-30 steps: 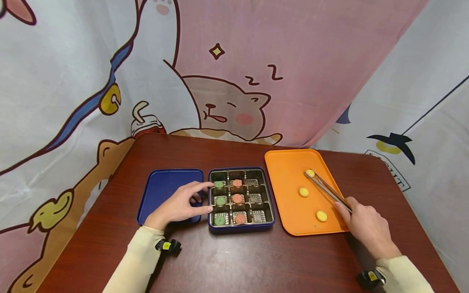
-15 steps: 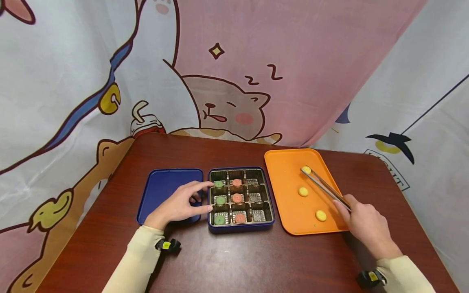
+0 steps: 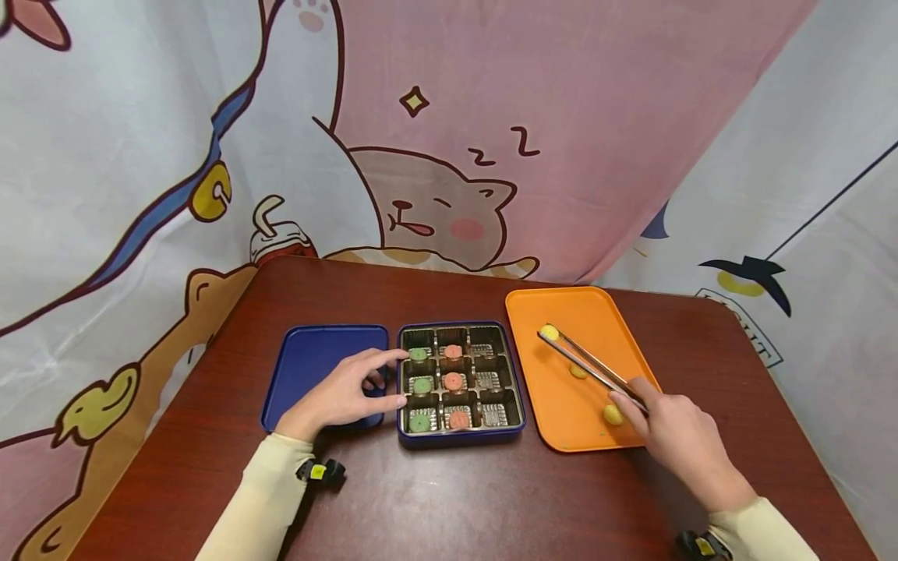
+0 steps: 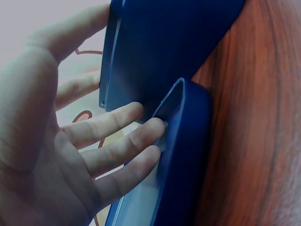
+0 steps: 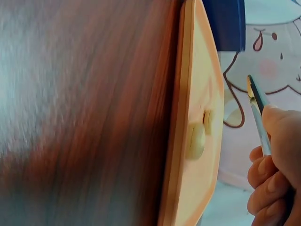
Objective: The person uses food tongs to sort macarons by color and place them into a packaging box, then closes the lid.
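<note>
In the head view my right hand [image 3: 684,440] holds metal tongs [image 3: 596,370] above the orange tray [image 3: 582,432]. Their tips pinch a round yellow cookie [image 3: 550,333], raised over the tray's left part. Two more yellow cookies lie on the tray: one [image 3: 578,372] partly behind the tongs, another [image 3: 613,414] nearer the front. My left hand [image 3: 351,386] rests thumb and index fingertip against the left side of a blue tin [image 3: 463,439]. Inside its divided insert, green cookies [image 3: 421,385] fill the left column and pink cookies [image 3: 454,381] the middle one; the right column shows bare plastic.
A blue lid [image 3: 309,366] lies left of the tin, partly under my left hand. The brown table [image 3: 435,499] carries everything. A cartoon-printed cloth [image 3: 575,140] hangs behind its far edge. Tin and tray stand close together.
The tongs have lifted the far yellow cookie and carried it left toward the tin. My right hand moved left with them. My left hand stays at the tin's side.
</note>
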